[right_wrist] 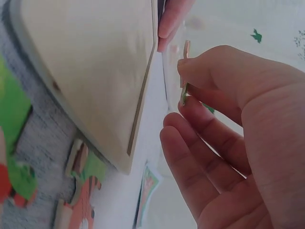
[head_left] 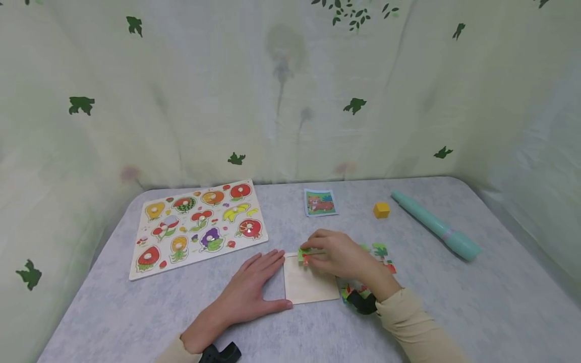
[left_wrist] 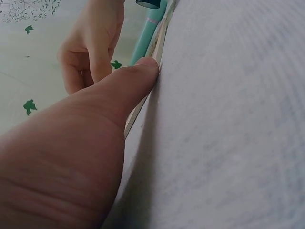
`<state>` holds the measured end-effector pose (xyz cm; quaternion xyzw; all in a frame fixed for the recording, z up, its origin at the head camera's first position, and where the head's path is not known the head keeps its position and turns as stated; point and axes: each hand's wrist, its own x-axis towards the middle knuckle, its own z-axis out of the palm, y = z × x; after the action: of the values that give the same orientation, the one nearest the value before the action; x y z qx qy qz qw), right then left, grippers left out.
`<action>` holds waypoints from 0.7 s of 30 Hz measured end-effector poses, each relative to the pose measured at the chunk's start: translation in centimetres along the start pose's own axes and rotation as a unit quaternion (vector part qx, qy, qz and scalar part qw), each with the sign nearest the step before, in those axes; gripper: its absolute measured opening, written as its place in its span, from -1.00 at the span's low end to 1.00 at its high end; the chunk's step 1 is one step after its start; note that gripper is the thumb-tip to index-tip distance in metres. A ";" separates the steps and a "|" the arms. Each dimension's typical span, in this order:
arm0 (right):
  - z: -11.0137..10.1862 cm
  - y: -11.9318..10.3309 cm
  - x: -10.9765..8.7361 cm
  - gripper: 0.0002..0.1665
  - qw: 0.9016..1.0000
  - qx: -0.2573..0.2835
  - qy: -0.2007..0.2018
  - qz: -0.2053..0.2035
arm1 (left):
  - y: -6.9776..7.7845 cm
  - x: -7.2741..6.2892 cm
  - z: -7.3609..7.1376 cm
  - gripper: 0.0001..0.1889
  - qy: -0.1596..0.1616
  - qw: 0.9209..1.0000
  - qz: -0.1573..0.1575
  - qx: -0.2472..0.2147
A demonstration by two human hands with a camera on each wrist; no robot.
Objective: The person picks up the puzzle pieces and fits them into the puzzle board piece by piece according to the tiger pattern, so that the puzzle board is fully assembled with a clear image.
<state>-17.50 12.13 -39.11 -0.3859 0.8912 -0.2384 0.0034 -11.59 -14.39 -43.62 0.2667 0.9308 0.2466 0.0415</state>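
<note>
A pale wooden puzzle tray (head_left: 310,290) with a raised rim lies flat at the front middle of the table. My left hand (head_left: 254,290) lies with fingers spread and straight along its left side, thumb and fingertips touching the tray's edge. Over the tray's upper part, my right hand (head_left: 340,254) pinches a green and red jigsaw piece (head_left: 302,257) between thumb and index finger. In the right wrist view this thin piece (right_wrist: 184,90) is seen nearly edge-on, apart from the tray. Loose jigsaw pieces (head_left: 380,250) lie right of the tray, partly hidden by my right arm.
A fruit peg puzzle board (head_left: 186,257) lies at the left. Toward the back are a small picture card (head_left: 321,202) and a yellow cube (head_left: 381,210). A turquoise tapered stick (head_left: 431,222) lies at the right. A printed curtain (head_left: 290,91) hangs behind the table.
</note>
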 end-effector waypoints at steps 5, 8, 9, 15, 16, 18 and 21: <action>0.3 -0.5 0.2 -0.72 1.000 -0.003 -0.005 -0.005 | -0.1 -0.1 -0.1 0.07 0.002 1.000 -0.001 0.001; 0.6 -0.6 0.3 -0.72 1.000 -0.004 -0.006 -0.013 | -0.2 -0.2 0.1 0.07 0.005 1.000 0.003 0.001; 0.8 -0.6 0.3 -0.72 1.000 -0.005 -0.008 -0.014 | -0.2 -0.3 0.1 0.07 0.006 1.000 0.005 0.000; 1.3 -0.8 0.6 -0.74 1.000 -0.011 -0.014 -0.022 | -0.4 -0.2 -0.1 0.05 0.008 1.000 0.012 0.004; 1.4 -0.8 0.6 -0.74 1.000 -0.012 -0.015 -0.024 | -0.4 -0.2 -0.1 0.05 0.008 1.000 0.013 0.006; 1.5 -0.8 0.6 -0.74 0.999 -0.014 -0.015 -0.028 | -0.4 -0.2 -0.2 0.05 0.009 1.000 0.013 0.006; 1.6 -0.9 0.5 -0.74 0.999 -0.017 -0.014 -0.031 | -0.3 -0.1 -0.2 0.05 0.007 1.000 0.012 0.008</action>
<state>-16.92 10.54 -40.06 -0.4165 0.8827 -0.2175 0.0018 -11.68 -14.72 -43.56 0.2768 0.9295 0.2418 0.0303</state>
